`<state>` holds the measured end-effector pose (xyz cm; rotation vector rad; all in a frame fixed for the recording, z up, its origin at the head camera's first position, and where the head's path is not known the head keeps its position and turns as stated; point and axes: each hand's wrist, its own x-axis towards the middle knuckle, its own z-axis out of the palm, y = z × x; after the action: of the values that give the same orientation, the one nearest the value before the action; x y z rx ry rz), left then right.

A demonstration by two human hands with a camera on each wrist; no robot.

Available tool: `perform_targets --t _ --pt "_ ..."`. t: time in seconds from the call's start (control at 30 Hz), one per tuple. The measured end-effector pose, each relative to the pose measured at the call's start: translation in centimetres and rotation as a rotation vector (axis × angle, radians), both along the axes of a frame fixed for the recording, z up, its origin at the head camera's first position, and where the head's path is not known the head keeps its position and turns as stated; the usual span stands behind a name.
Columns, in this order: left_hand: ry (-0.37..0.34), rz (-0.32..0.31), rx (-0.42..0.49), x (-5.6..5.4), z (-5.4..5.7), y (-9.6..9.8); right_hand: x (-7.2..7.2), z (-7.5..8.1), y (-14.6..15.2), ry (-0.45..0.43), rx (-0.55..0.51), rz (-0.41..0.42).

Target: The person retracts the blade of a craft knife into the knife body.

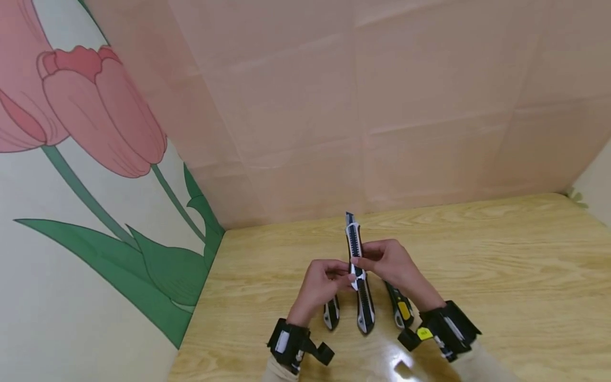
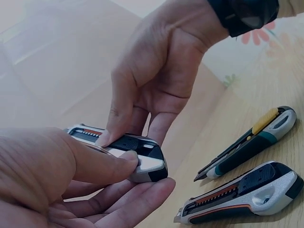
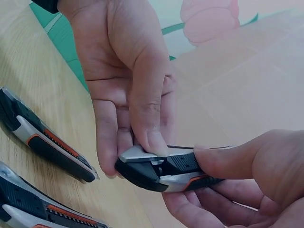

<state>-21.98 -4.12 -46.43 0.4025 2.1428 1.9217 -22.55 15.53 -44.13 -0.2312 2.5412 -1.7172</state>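
Both hands hold a silver and black utility knife [image 1: 353, 239] above the table, its blade end pointing away from me. My left hand [image 1: 319, 286] pinches the near end; in the left wrist view its thumb [image 2: 126, 161] lies on the silver casing [image 2: 153, 165]. My right hand [image 1: 397, 264] grips the body farther up, thumb [image 3: 213, 159] by the black slider [image 3: 181, 163]. On the table below lie a similar knife [image 1: 365, 310] in the middle, another [image 1: 331, 314] at left, partly behind my left hand, and one with a yellow slider [image 1: 404, 309] at right, partly behind my right hand.
The wooden table [image 1: 501, 254] runs back to a wall covered in creased pinkish sheeting [image 1: 429, 106]. A wall with painted tulips [image 1: 105, 111] borders it on the left. Black camera straps sit on the left wrist [image 1: 288, 342] and right wrist [image 1: 451, 329].
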Motion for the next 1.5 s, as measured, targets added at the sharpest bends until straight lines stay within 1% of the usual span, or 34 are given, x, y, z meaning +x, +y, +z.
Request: perform_targets --t 0.27,0.37,0.5,0.67,0.87,1.0,1.2,1.3,1.5 --pt "-0.015 -0.005 0.027 0.04 -0.14 -0.22 -0.04 0.09 0.09 -0.017 -0.021 0.02" --pt "-0.019 -0.004 0.026 0.04 -0.11 -0.26 -0.05 0.11 0.11 -0.024 -0.001 0.014" --pt "-0.022 -0.012 0.027 0.06 0.12 -0.31 0.16 0.31 0.02 -0.004 0.028 0.005" --pt "-0.024 -0.01 0.018 0.13 0.42 -0.62 0.23 0.26 -0.24 0.04 0.011 0.021" --pt "-0.027 -0.004 0.016 0.04 0.34 -0.56 -0.05 -0.06 -0.06 0.019 0.014 0.019" --pt "-0.025 0.005 0.017 0.06 0.29 -0.37 -0.08 -0.14 0.13 0.026 0.016 0.038" --pt "-0.05 0.007 0.026 0.27 0.37 -0.21 0.26 0.04 0.17 0.062 0.03 0.066" --pt "-0.05 0.013 0.037 0.3 0.4 -0.3 0.26 0.12 0.13 0.073 0.047 0.082" --pt "-0.036 -0.008 0.053 0.13 0.32 -0.34 -0.2 0.21 0.41 0.048 0.071 0.1"
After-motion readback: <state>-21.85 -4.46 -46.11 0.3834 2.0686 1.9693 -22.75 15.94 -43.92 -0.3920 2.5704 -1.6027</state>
